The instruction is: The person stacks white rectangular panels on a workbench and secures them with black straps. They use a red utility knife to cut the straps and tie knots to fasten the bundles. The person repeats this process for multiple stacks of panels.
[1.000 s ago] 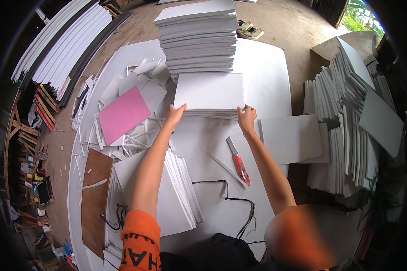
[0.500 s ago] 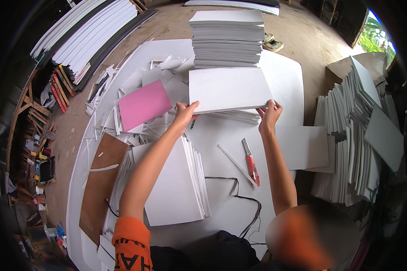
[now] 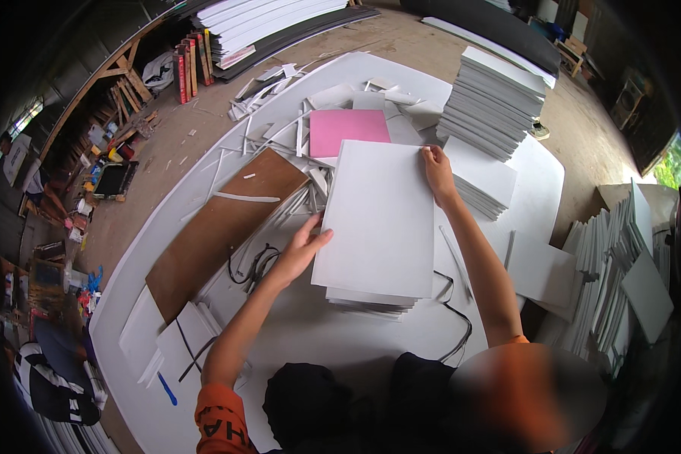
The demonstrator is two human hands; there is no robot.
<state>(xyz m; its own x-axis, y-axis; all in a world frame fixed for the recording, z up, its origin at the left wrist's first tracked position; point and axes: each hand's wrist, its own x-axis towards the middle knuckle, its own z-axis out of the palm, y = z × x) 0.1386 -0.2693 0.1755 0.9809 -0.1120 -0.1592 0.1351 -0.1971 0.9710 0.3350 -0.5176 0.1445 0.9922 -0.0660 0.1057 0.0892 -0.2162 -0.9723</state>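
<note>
A white rectangular board [image 3: 378, 219] is turned lengthwise in front of me, over a small stack of similar white boards [image 3: 371, 301] whose near edges show below it. My right hand [image 3: 439, 174] pinches the board at its far right corner. Along its left edge is my left hand [image 3: 304, 250], fingers spread, its thumb tip at the edge; the board partly hides how they meet. Beyond the board a pink sheet [image 3: 348, 132] rests on white offcuts. Another low stack of white boards [image 3: 480, 178] sits right of my right hand, with a tall stack [image 3: 495, 102] behind it.
A brown panel [image 3: 219, 227] with white strips lies left on the white tabletop [image 3: 280, 333]. Black cord [image 3: 458, 314] trails by my right forearm. A blue pen-like tool [image 3: 167, 388] is near the left edge. Leaning white boards [image 3: 601, 257] crowd the right side.
The board has come nearer and turned from crosswise to lengthwise, now over the near stack. My left hand has loosened from its corner and spread. The view has swung left.
</note>
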